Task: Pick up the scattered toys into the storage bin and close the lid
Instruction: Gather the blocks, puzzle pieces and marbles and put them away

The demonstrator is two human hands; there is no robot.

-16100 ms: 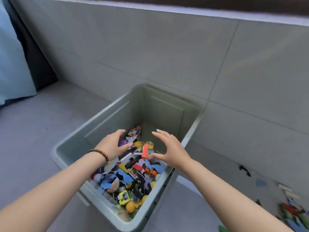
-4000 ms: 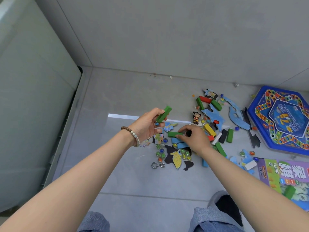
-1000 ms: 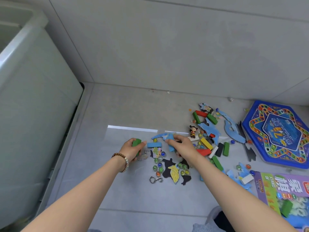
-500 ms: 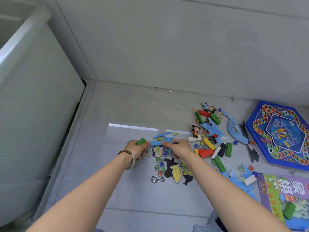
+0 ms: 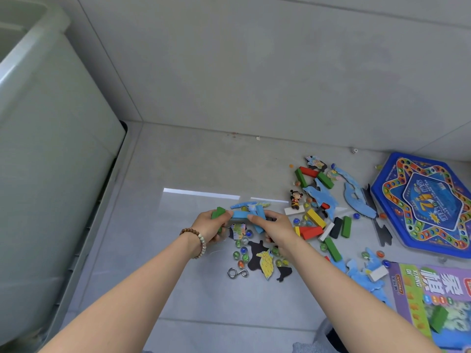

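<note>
My left hand (image 5: 209, 226), with a bead bracelet on the wrist, grips a green block (image 5: 217, 213) just above the floor. My right hand (image 5: 274, 229) is beside it and pinches light blue blocks (image 5: 248, 215); one of them reaches across to my left fingers. Below both hands lie marbles (image 5: 240, 252), a metal ring puzzle (image 5: 237, 273) and flat puzzle pieces (image 5: 265, 261). More colored blocks (image 5: 322, 226) and blue dolphin pieces (image 5: 321, 196) are scattered to the right. The pale green storage bin (image 5: 51, 154) stands at the left; its inside is hidden.
A blue hexagonal game board (image 5: 425, 205) lies at the far right, with a purple game box (image 5: 433, 296) below it. A small figurine (image 5: 295, 199) stands among the blocks. A grey tiled wall runs along the back, a small die (image 5: 354, 150) at its foot.
Since a second ago my hands have come together, the light blue blocks now held between them. My left hand still has the green block.
</note>
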